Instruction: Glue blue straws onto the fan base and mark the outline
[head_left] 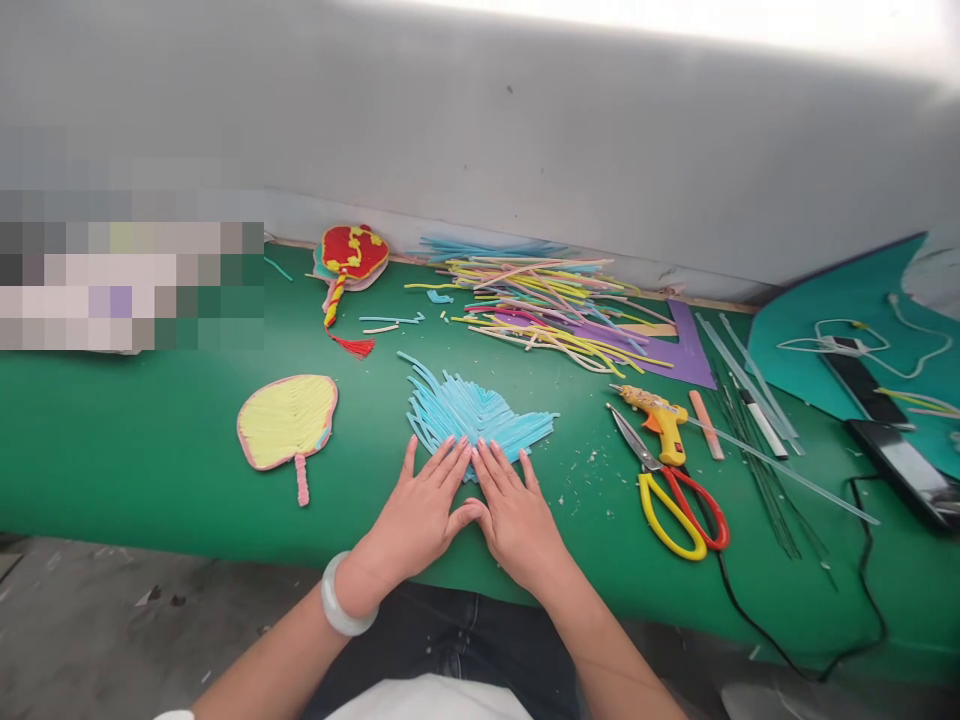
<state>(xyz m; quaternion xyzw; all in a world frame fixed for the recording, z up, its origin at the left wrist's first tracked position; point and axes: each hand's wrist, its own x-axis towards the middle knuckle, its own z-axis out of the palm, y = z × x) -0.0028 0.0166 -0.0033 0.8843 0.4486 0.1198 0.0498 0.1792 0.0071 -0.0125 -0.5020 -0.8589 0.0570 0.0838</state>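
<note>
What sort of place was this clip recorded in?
Probably a craft workspace: a green table holds a glue gun, scissors and a pile of coloured strips.

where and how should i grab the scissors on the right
By the yellow loop and red loop, probably with the right hand, coming from the table's near edge. The scissors lie flat, loops nearer the person, blades pointing away; the glue gun sits close to the pivot, so approaching from there looks awkward.
</note>
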